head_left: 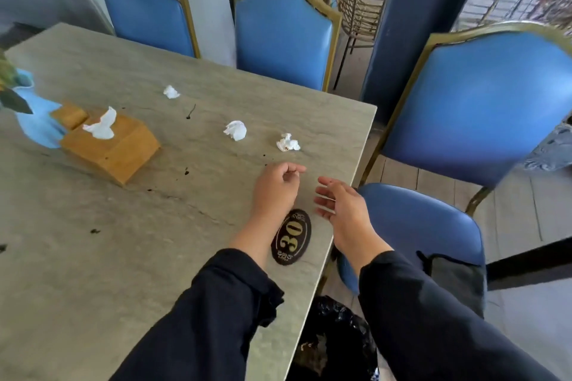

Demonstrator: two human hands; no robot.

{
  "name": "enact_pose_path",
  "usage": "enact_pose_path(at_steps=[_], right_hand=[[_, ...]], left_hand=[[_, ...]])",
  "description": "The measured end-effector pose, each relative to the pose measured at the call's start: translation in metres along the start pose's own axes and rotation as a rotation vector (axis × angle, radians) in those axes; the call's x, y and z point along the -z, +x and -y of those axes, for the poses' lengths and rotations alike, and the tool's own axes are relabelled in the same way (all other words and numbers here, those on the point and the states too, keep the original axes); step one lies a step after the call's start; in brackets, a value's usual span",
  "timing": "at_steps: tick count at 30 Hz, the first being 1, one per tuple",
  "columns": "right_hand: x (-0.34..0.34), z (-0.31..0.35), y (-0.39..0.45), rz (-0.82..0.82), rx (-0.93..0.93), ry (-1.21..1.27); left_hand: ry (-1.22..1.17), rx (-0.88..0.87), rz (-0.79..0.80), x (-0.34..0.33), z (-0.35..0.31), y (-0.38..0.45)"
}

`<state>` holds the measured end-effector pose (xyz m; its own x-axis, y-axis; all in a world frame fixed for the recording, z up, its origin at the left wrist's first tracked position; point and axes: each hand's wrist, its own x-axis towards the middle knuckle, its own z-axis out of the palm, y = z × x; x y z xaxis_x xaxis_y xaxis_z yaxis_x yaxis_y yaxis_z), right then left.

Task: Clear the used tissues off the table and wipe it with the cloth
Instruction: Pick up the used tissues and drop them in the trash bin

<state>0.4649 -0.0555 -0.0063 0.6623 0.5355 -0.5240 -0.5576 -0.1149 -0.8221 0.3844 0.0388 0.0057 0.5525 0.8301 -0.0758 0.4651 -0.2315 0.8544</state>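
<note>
Three crumpled white tissues lie on the grey stone table (93, 257): one far (171, 92), one in the middle (235, 130), one nearest with a reddish stain (288, 142). My left hand (277, 187) hovers over the table just short of the nearest tissue, fingers loosely curled, holding nothing. My right hand (340, 204) is beside it at the table's right edge, fingers relaxed and empty. A dark cloth (455, 278) lies on the seat of the blue chair (427, 226) to my right. Dark specks and smears dot the tabletop.
A wooden tissue box (114, 148) with a tissue sticking out and a blue vase (37, 120) stand at the left. An oval "30" plaque (291, 238) lies between my forearms. A bin with a black bag (337, 340) stands below the table edge. Blue chairs ring the table.
</note>
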Motion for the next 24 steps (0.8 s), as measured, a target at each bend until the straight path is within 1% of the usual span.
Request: enact_pose_path(at_steps=[3, 6, 9, 11, 14, 17, 20, 22, 24], right_hand=[[-0.015, 0.011, 0.029, 0.023, 0.021, -0.045], [-0.028, 0.021, 0.057, 0.025, 0.035, -0.1], [-0.036, 0.028, 0.078, 0.013, 0.037, -0.157], [-0.04, 0.032, 0.089, 0.014, 0.043, -0.204], [-0.045, 0.036, 0.101, 0.008, 0.064, -0.25], [-0.056, 0.04, 0.108, 0.037, 0.069, -0.264], [-0.078, 0.047, 0.111, 0.121, 0.012, -0.117], [-0.096, 0.05, 0.114, 0.178, -0.028, 0.018], [-0.115, 0.05, 0.118, 0.164, -0.005, 0.026]], left_hand=[[0.173, -0.075, -0.072, 0.001, 0.002, 0.047], [0.316, -0.142, -0.11, -0.005, 0.01, 0.089], [0.442, -0.095, -0.072, -0.015, 0.02, 0.117], [0.466, -0.067, -0.015, -0.02, 0.027, 0.127], [0.431, -0.061, 0.006, -0.022, 0.033, 0.133], [0.277, -0.062, -0.042, -0.014, 0.026, 0.132], [0.071, -0.045, -0.135, 0.001, 0.016, 0.128], [0.045, -0.051, -0.167, 0.013, 0.016, 0.127], [0.067, -0.108, -0.178, 0.026, 0.02, 0.132]])
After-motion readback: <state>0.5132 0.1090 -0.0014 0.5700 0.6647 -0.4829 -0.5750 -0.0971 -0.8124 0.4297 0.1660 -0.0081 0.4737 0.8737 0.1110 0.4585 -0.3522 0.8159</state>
